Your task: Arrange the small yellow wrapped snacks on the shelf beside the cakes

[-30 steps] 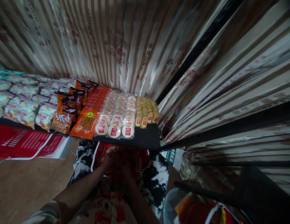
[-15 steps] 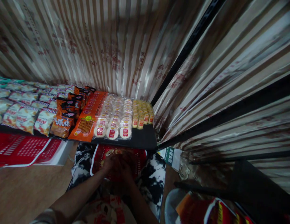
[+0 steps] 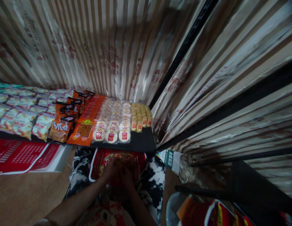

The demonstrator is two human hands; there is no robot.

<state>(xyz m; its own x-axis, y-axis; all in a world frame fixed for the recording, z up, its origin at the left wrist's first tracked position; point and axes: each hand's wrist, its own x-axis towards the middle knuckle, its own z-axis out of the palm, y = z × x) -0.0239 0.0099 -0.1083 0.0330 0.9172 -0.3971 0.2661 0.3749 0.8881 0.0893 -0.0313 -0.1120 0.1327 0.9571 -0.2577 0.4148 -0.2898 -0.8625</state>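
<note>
My left hand (image 3: pixel 111 169) and my right hand (image 3: pixel 126 175) are close together inside a red plastic basket (image 3: pixel 138 161) that rests on my lap over black-and-white patterned trousers (image 3: pixel 155 179). Small yellowish packets (image 3: pixel 113 156) lie in the basket by the fingers. The light is dim and I cannot tell what either hand holds. Just beyond the basket is a black shelf (image 3: pixel 141 142) bearing rows of round white snack packs (image 3: pixel 113 124), small yellow packs (image 3: pixel 141 116), an orange packet row (image 3: pixel 87 121) and dark orange bags (image 3: pixel 63 124).
Pale snack bags (image 3: pixel 23 117) fill the shelf's left part. Red baskets (image 3: pixel 21 152) lie on the wooden floor (image 3: pixel 23 194) at left. Striped curtains (image 3: pixel 113 47) hang behind and at right. A red and white bag (image 3: pixel 207 212) and a green-printed carton (image 3: pixel 170 158) sit at lower right.
The view has tipped so the shelf and basket sit lower in frame and more of the basket shows. Both hands stay together in the basket, shifted slightly.
</note>
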